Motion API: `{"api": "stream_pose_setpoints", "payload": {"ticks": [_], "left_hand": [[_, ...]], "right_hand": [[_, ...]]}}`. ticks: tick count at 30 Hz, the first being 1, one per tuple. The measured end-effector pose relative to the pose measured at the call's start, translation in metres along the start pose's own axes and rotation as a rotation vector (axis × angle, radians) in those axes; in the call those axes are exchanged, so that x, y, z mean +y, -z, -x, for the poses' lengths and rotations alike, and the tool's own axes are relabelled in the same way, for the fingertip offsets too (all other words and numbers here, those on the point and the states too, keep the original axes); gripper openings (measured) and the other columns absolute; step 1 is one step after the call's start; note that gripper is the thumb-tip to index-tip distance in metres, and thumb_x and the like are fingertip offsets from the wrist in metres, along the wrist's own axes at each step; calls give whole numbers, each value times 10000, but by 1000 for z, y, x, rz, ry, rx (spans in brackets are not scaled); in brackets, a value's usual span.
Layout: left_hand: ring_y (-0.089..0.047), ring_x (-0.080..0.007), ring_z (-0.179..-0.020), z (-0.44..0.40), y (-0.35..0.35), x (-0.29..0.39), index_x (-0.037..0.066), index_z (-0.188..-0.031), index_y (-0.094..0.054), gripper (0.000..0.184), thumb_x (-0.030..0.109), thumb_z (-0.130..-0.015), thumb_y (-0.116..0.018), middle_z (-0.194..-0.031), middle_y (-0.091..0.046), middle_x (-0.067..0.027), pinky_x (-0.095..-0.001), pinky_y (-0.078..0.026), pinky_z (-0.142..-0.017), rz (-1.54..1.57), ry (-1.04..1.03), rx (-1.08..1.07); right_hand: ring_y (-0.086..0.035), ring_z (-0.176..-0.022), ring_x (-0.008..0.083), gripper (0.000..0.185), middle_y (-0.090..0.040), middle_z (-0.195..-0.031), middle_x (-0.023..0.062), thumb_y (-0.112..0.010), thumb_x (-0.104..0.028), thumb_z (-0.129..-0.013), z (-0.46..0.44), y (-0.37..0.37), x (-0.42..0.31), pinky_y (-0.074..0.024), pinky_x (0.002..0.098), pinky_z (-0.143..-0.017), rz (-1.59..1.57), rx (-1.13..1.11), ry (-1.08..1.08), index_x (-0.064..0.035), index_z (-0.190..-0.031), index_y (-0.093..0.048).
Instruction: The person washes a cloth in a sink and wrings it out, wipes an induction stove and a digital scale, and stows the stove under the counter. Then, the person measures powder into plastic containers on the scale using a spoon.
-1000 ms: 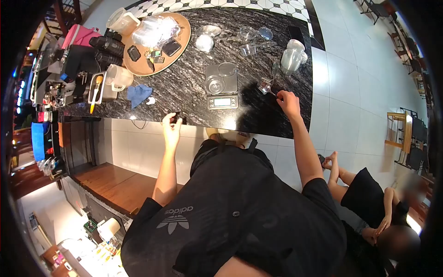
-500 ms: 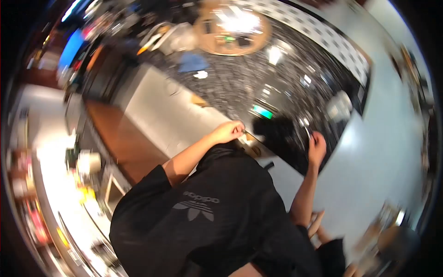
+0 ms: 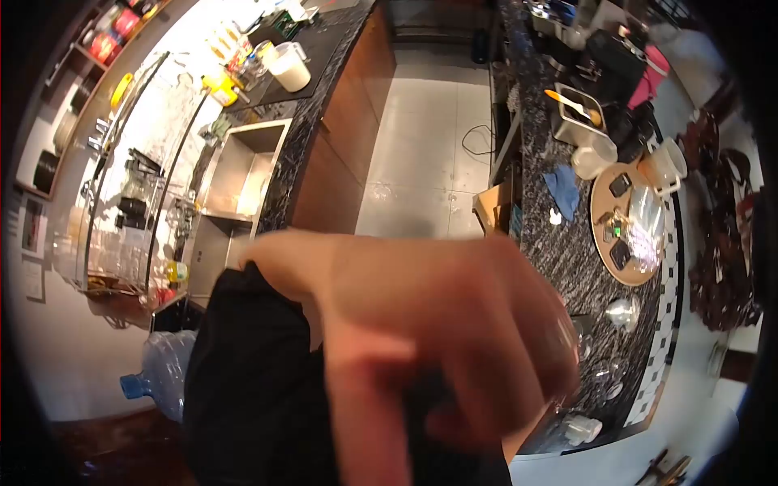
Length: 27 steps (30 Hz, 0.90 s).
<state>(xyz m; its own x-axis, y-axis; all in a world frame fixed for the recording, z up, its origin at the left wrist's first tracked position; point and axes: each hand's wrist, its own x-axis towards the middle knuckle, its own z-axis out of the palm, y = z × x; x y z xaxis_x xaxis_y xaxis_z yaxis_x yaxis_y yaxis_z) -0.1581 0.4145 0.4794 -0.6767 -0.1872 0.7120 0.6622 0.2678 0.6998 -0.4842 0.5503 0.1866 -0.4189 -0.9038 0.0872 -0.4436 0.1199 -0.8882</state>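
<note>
My left hand (image 3: 429, 316) is raised very close to the camera, back toward me and slightly blurred. Its thumb hangs downward, apart from the bent fingers, and nothing shows between them. Dark shirt fabric (image 3: 259, 389) lies behind and below it. The hand covers much of the lower middle view. A sliver of skin (image 3: 523, 433) shows below the fingers at the right, perhaps my right arm; my right hand itself is hidden. Beyond my left hand, on the dark marble counter (image 3: 543, 259), are a round wooden board (image 3: 604, 235) with small dark items and a blue cloth (image 3: 561, 193).
Clear cups (image 3: 582, 429) and a pitcher (image 3: 664, 166) stand on the right counter, near a metal container (image 3: 579, 113). At left are a steel sink (image 3: 235, 174), a white pitcher (image 3: 288, 69) and a large water bottle (image 3: 166, 377). A tiled floor (image 3: 413, 138) separates the counters.
The view has swung toward the aisle and left counter. My left hand has come up from waist height to just before the camera. My right hand, earlier over the counter holding something thin, has left view.
</note>
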Motion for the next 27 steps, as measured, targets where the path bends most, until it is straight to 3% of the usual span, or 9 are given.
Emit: {"api": "stream_pose_setpoints", "payload": {"ticks": [3, 6, 8, 11, 14, 17, 19, 24, 27], "left_hand": [[-503, -163, -610, 3, 13, 29, 38, -753, -535, 237, 186, -938, -559, -675, -517, -24, -306, -414, -559, 56, -52, -114], [-531, -183, -618, 22, 56, 48, 28, -778, -554, 234, 201, -936, -546, -693, -542, -42, -311, -429, -566, 10, -31, -53], [-549, -197, -622, 46, 102, 56, 21, -794, -566, 238, 211, -934, -537, -705, -559, -54, -314, -440, -570, -65, 45, 89], [-593, -128, -794, 110, 197, 64, 36, -1009, -604, 194, 215, -936, -587, -887, -630, -34, -268, -482, -676, -152, 364, 539], [-566, -93, -887, 234, 303, 36, 44, -1095, -571, 213, 179, -930, -587, -999, -600, -22, -247, -453, -764, -424, 466, 930], [-560, -83, -848, 369, 381, 21, 28, -1012, -597, 131, 128, -928, -598, -921, -606, -18, -236, -450, -745, -566, 588, 1253], [-552, -77, -803, 437, 408, 25, 13, -963, -589, 107, 114, -930, -596, -853, -596, -14, -229, -442, -734, -508, 619, 1390], [-541, -98, -729, 537, 431, 84, -17, -824, -560, 210, 111, -975, -489, -782, -599, -31, -251, -440, -675, -733, 660, 1571], [-543, -100, -749, 595, 413, 108, -8, -835, -569, 193, 88, -976, -478, -802, -606, -36, -239, -435, -716, -680, 737, 1783]], "right_hand": [[-617, -791, 126, 141, -664, -897, 62, -570, -87, -943, -39, -24, -30, -477, 252, -708, 95, -66, 41, 9, -1015, -646], [-608, -799, 117, 143, -656, -906, 50, -564, -83, -950, -60, -65, -54, -478, 247, -727, 31, -86, 66, 9, -1025, -643], [-597, -809, 107, 148, -646, -909, 42, -566, -86, -953, -69, -103, -50, -483, 247, -745, -29, -109, 37, 18, -1031, -637], [-590, -795, 104, 141, -642, -896, 44, -554, -80, -957, -86, -179, -49, -484, 234, -753, -132, -226, -2, 13, -1028, -633], [-570, -768, 93, 124, -624, -825, 27, -551, -90, -957, -114, -295, -87, -454, 218, -720, -175, -371, -44, 8, -979, -623], [-582, -753, 103, 155, -627, -797, 57, -545, -111, -948, -171, -429, -153, -462, 236, -707, -86, -580, 69, 21, -927, -621], [-614, -748, 121, 173, -644, -795, 68, -566, -139, -938, -212, -528, -199, -479, 254, -703, -28, -684, 44, 21, -955, -631], [-582, -794, 112, 217, -630, -827, 32, -571, -220, -952, -297, -790, -335, -473, 259, -720, -75, -977, 285, -9, -966, -621], [-523, -759, 103, 229, -620, -910, 13, -511, -214, -970, -334, -950, -388, -449, 255, -719, -396, -952, 408, -30, -1070, -602]]}}
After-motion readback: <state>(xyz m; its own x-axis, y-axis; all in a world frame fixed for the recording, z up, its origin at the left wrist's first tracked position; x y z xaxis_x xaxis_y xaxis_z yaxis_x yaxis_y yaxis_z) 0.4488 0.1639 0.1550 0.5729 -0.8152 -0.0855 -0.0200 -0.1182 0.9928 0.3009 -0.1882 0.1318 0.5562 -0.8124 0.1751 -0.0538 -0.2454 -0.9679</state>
